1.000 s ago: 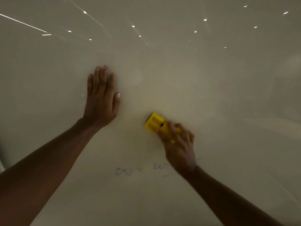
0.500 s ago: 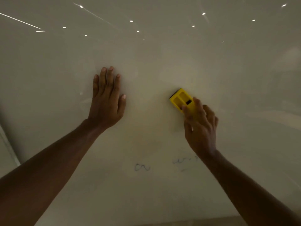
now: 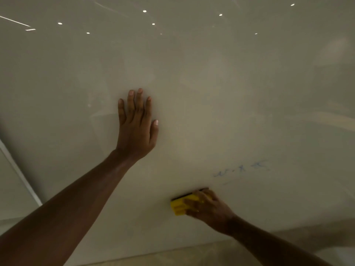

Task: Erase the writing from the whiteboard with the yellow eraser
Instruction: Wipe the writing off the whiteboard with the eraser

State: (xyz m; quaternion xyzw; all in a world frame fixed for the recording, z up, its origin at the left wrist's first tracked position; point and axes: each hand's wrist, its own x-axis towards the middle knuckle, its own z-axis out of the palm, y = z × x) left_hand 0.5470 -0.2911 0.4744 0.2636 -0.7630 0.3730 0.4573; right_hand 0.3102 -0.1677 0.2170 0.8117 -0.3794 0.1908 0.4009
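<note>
Head view: your left hand (image 3: 136, 129) lies flat, fingers spread, on the whiteboard (image 3: 211, 83) at centre frame. Your right hand (image 3: 205, 205) is clamped on the yellow eraser (image 3: 178, 207), lower centre, pad against the board. Faint blue writing (image 3: 242, 168) remains upper right of it. The eraser looks light and rigid; grip its back, pressing evenly.

left hand (image 3: 136, 131) flat on whiteboard (image 3: 230, 83), eraser (image 3: 178, 207) lower right — below writing (image 3: 242, 168)

Small bright ceiling lights (image 3: 144, 11) are reflected in the glossy surface near the top. A pale frame strip (image 3: 20, 173) is seen at the left edge, and a beige floor (image 3: 172, 256) is glimpsed along the bottom.
</note>
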